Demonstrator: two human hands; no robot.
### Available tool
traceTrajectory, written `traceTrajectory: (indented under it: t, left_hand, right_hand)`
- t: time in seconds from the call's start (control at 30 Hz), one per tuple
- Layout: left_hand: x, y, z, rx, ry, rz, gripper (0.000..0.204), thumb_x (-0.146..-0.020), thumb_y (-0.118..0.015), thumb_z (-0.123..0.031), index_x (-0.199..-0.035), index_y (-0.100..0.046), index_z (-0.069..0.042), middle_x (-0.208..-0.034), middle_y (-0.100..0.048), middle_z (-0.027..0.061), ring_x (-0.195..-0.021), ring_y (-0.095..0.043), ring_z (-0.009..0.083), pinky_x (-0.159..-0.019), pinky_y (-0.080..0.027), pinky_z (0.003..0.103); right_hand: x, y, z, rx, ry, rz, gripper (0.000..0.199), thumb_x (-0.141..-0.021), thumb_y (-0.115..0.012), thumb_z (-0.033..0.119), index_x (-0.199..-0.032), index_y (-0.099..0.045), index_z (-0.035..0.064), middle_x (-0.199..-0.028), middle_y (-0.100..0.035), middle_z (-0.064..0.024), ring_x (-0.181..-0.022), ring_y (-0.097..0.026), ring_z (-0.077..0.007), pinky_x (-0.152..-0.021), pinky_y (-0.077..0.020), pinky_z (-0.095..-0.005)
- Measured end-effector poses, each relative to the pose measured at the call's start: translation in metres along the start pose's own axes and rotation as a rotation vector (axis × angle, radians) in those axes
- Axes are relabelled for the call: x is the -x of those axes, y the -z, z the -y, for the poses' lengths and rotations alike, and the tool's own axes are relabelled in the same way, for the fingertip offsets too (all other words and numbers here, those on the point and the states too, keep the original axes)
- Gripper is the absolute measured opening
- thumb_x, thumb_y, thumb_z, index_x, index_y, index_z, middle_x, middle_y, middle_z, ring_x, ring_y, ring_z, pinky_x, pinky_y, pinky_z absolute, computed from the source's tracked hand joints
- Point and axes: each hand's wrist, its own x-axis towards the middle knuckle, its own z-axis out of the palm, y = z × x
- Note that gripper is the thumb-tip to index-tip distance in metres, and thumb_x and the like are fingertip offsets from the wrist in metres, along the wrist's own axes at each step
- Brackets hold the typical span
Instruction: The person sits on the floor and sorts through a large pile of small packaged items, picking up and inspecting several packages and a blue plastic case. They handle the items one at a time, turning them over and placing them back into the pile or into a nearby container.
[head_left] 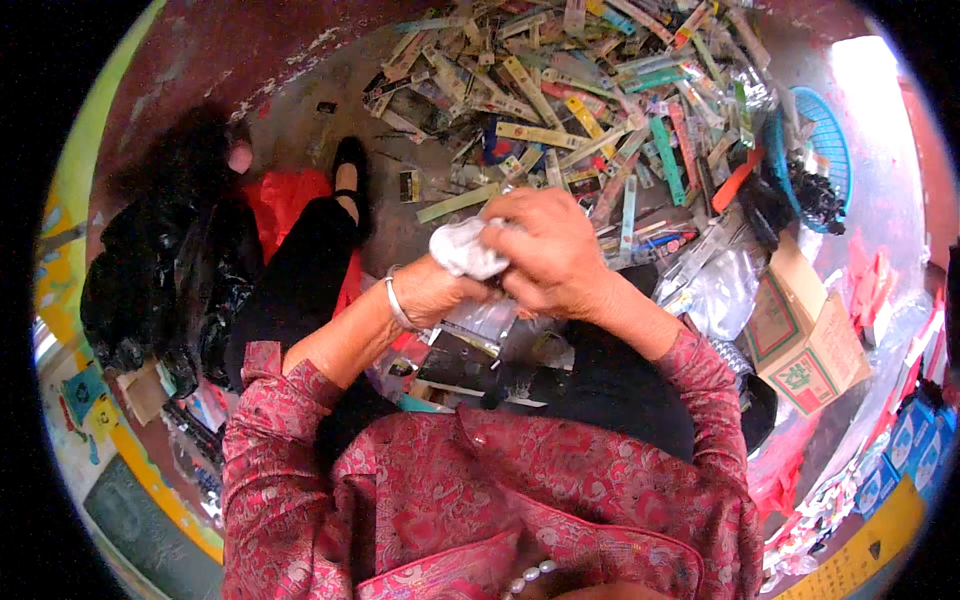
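A crumpled white cloth (466,248) is bunched between my two hands, above my lap. My right hand (548,243) lies over its right side, with the fingers curled and pressed into it. From below and the left, my left hand (452,288) is closed against the same cloth; its fingertips are mostly hidden under the right hand. Whether something small is wrapped inside the cloth cannot be made out. Just beneath the hands, clear plastic and a dark flat piece (458,362) rest between my legs.
A wide heap of long, narrow packaged strips (540,130) covers the floor ahead. To the right stand a blue plastic basket (828,140), an open cardboard box (800,340) and clear plastic bags (712,295). Black plastic bags (150,280) and a red bag (280,205) lie left.
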Motion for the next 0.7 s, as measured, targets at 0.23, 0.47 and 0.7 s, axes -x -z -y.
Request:
traceTrajectory:
  t: [0.23,0.47,0.7]
  left_hand:
    - [0.014,0.002,0.017,0.291,-0.053,0.088,0.071,-0.068,-0.047,0.012,-0.13,-0.024,-0.015,-0.112,-0.05,0.0137,-0.1,-0.055,0.0285,-0.079,-0.048,0.047]
    - [-0.005,0.017,0.019,0.951,-0.11,0.566,0.041,-0.09,-0.035,-0.037,-0.111,-0.049,-0.005,-0.106,-0.057,0.0128,-0.093,-0.057,0.0272,-0.085,-0.044,0.044]
    - [0.015,0.037,-0.019,0.822,-0.368,0.269,0.048,-0.091,-0.025,-0.04,-0.114,-0.045,-0.003,-0.105,-0.056,0.0164,-0.094,-0.056,0.0294,-0.086,-0.043,0.044]
  right_hand:
    - [0.015,0.057,-0.042,0.086,-0.786,-0.323,0.023,-0.068,-0.048,0.0,-0.089,-0.058,0.0006,-0.092,-0.058,-0.0148,-0.075,-0.06,-0.0245,-0.07,-0.0458,-0.0329]
    - [-0.03,0.015,0.052,0.266,-0.288,0.19,0.04,-0.061,-0.047,-0.003,-0.1,-0.055,0.0003,-0.103,-0.055,-0.0167,-0.095,-0.051,-0.0336,-0.085,-0.0399,-0.0382]
    - [-0.062,-0.006,0.115,0.384,-0.082,0.211,0.041,-0.057,-0.048,-0.004,-0.097,-0.055,0.0036,-0.101,-0.056,-0.0105,-0.089,-0.052,-0.0296,-0.078,-0.0382,-0.0401]
